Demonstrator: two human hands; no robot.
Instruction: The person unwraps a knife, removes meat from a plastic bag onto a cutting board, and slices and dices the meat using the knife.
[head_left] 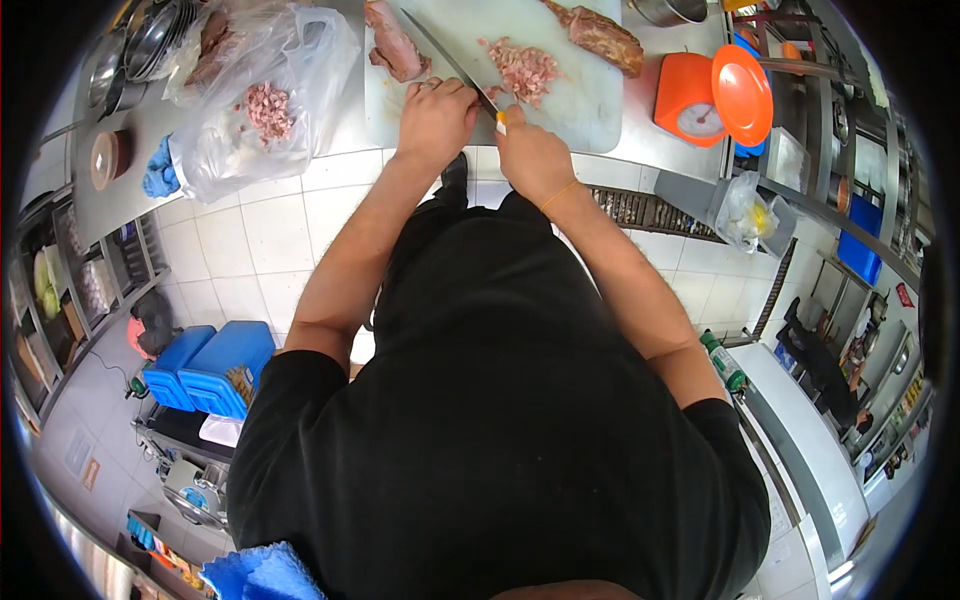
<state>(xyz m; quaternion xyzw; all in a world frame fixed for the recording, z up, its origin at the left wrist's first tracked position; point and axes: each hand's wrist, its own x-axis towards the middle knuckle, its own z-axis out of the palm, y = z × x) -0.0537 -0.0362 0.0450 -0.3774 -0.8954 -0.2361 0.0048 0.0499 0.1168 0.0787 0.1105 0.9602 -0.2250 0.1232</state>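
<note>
My right hand is closed around the handle of a knife, whose long blade points up and left across the white cutting board. My left hand rests on the board's near edge beside the blade, fingers curled down. Small reddish bits show by its fingertips; what lies under them is hidden. Just beyond that hand lies a chunk of meat. Right of the blade is a pile of diced meat, and farther right a browned piece of meat.
Left of the board, a clear plastic bag holds diced meat, beside a blue cloth and a lidded tub. At right stand an orange scale and its orange plate. Another person is far right.
</note>
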